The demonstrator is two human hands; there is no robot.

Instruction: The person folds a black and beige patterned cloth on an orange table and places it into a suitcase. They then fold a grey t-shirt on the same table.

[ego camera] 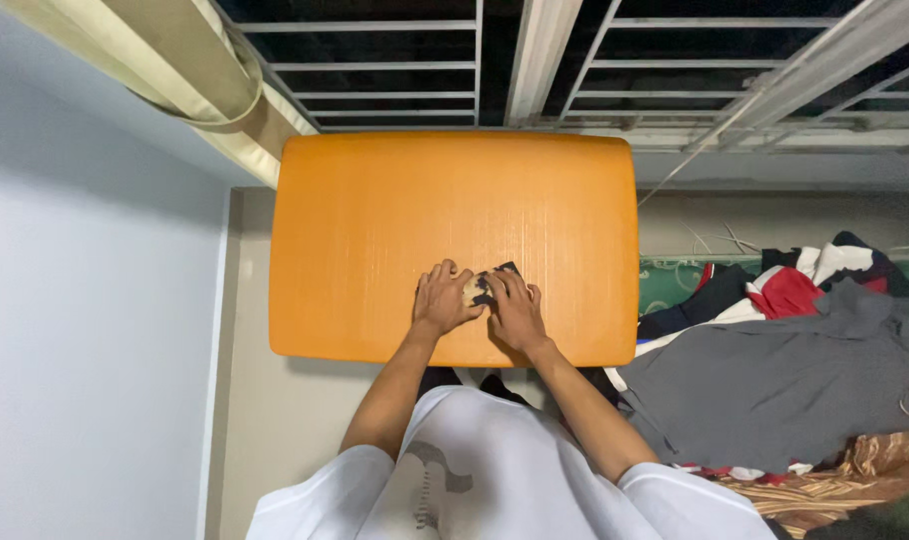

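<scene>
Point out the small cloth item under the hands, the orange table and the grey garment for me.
small cloth item (pixel 482 288): head view, patch showing between the hands.
orange table (pixel 395 200): head view, bare top.
grey garment (pixel 775 380): head view, middle of the fabric.

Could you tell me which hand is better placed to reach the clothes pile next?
The right hand: the clothes pile lies on its side, while the left hand sits farther away on the small folded cloth.

Our orange table (pixel 375 220) lies bare toward its far edge and corners, while a clothes pile (pixel 785 370) crowds its right edge.
</scene>
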